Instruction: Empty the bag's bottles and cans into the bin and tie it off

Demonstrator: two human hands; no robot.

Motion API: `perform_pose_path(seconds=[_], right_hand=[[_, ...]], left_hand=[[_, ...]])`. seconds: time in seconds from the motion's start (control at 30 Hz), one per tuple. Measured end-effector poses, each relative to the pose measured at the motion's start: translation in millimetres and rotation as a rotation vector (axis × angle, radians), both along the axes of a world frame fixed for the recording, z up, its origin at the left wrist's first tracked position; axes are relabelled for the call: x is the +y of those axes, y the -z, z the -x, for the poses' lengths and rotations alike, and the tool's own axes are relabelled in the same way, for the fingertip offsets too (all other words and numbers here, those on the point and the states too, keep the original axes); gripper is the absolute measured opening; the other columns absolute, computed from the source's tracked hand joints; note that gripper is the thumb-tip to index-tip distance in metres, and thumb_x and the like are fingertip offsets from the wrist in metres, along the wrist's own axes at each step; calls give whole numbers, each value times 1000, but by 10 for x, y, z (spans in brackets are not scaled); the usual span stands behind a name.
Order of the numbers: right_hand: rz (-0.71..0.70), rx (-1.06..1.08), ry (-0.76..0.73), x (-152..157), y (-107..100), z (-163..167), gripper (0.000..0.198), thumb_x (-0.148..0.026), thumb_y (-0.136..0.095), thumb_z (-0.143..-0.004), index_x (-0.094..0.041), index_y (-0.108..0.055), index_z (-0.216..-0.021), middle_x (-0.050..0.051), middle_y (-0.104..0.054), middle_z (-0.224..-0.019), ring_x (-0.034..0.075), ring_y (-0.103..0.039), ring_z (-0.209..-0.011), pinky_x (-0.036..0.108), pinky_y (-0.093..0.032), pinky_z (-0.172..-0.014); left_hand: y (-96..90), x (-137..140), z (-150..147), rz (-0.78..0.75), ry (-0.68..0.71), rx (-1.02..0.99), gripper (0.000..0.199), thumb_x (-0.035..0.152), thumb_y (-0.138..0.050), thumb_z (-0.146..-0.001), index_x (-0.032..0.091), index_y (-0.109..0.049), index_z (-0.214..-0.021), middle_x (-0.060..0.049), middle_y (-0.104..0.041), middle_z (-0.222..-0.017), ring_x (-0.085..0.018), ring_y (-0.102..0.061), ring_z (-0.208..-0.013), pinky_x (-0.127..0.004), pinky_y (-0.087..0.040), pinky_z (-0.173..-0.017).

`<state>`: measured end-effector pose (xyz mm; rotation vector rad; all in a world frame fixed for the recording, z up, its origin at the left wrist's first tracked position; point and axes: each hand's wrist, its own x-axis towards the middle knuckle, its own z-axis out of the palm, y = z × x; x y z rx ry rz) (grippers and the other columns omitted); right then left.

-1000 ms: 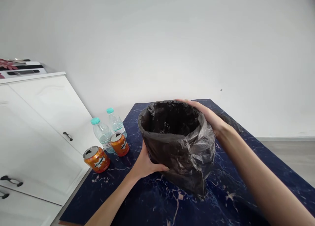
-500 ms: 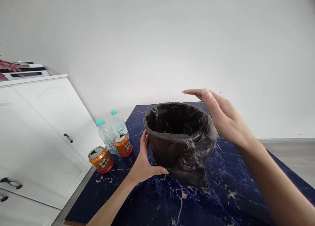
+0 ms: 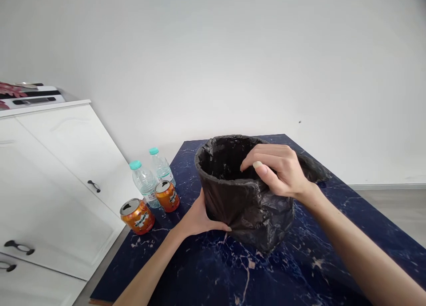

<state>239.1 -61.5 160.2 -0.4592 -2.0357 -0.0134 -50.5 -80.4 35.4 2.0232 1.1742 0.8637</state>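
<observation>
A small bin lined with a black plastic bag [image 3: 246,199] is standing near the middle of a dark blue marble-patterned desk [image 3: 333,235], its mouth open upward and the bag's crinkled film folded down over the outside; the left hand [image 3: 199,217] is pressing flat against the bin's lower left side, fingers spread and open along the bag rather than closing around it, thumb lying along the base just above the desk; the right hand [image 3: 279,170] is hovering at the right part of the rim, its fingers [image 3: 253,161] curling loosely downward toward the opening, thumb pointing left across the rim; whether those fingers are pinching the film or only touching it cannot be told; both bare forearms are reaching in from the bottom edge of the view.

To the left of the bin, at the desk's left edge, two orange soda cans are standing, one nearer [image 3: 137,216] and one just behind it [image 3: 167,196]; two clear water bottles with teal caps are standing just behind the cans, one to the left [image 3: 144,181] and one to the right [image 3: 161,165]; a white cabinet with dark handles [image 3: 60,177] is filling the left side, beside the desk; a plain white wall [image 3: 233,53] is rising behind everything.
</observation>
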Motion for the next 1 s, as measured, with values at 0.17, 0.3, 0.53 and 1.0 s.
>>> perform_pose_path(seconds=[0.17,0.3,0.53,1.0], right_hand=[[-15,14,41,-7,45,19,62,-48,-33,-113,-28,-69,-67,3,-69,-65,18,-62,-57,38,-46,-60],[-67,63,6,-17,65,41,62,-43,-32,-115,-27,-65,-65,2,-67,-61,17,-59,-52,36,-42,-56],[-87,74,4,-21,69,49,61,-38,-37,-114,-24,-63,-60,2,-61,-55,15,-56,-50,34,-42,-56],[-25,6,-8,-31,20,22,58,-40,-37,-114,-24,-63,-65,3,-64,-61,17,-60,-57,35,-42,-62]], left_hand=[[-258,-176,185,-9,-62,145,147,60,-100,-63,31,-9,-175,-17,-32,-176,-48,-34,-159,-65,-37,-127],[-580,-465,340,-84,-123,327,117,63,-89,-78,35,-25,-173,-9,-36,-175,-46,-40,-157,-60,-44,-124],[-1285,-502,694,-697,-562,370,27,47,-62,-103,27,-73,-118,-6,-78,-122,-30,-71,-120,-49,-54,-111],[-1868,494,1030,-353,-683,1099,60,46,-44,-105,11,-54,-153,-20,-67,-148,-41,-59,-140,-56,-39,-119]])
